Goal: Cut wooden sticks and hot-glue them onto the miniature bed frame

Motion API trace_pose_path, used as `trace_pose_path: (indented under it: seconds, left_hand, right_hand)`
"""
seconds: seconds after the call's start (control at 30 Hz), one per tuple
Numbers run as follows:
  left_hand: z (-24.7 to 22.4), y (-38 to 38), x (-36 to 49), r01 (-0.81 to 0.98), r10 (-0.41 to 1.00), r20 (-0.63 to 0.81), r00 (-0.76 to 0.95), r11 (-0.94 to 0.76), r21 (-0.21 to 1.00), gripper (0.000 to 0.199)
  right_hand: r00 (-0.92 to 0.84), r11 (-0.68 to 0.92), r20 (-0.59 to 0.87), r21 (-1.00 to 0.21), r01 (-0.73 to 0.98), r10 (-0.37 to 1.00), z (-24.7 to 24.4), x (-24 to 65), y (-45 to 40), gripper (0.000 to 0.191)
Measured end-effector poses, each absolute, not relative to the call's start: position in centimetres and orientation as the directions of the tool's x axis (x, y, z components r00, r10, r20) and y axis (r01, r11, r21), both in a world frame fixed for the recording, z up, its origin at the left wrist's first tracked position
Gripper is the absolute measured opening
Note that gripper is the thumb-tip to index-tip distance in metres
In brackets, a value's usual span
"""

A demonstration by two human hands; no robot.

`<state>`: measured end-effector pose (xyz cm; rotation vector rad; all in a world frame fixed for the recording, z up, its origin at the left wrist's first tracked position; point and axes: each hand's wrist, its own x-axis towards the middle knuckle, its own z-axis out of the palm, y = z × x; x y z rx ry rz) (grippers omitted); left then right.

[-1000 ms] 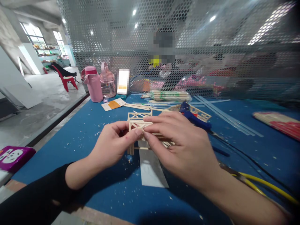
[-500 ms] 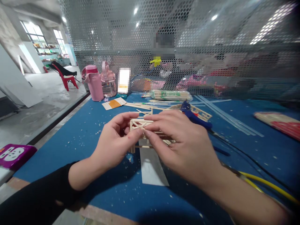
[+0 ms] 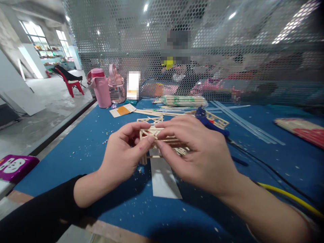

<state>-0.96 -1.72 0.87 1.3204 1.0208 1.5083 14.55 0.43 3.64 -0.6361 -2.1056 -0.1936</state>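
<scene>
the left hand (image 3: pixel 120 153) and right hand (image 3: pixel 202 157) pinch the stick frame (image 3: pixel 149 132) between them, its long axis running left to right above the far end of the white strip (image 3: pixel 165 184).

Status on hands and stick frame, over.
Both hands, left and right, pinching stick frame. White strip beneath. Blue glue gun beyond right hand.

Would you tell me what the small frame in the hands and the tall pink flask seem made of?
The small frame looks like matt wood, from its pale, slender sticks. The tall pink flask looks smooth, perhaps plastic or painted metal; its even colour and soft sheen leave that open.
</scene>
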Motion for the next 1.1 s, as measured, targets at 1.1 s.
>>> trace_pose_path:
  seconds: [1.1]
  left_hand:
    - [0.66, -1.59, -0.96, -0.057, 0.932, 0.338, -0.129, -0.347, 0.936, 0.022]
  right_hand:
    - [-0.471, 0.858, 0.794, -0.119, 0.500, 0.385, 3.46, 14.92, 0.74, 0.012]
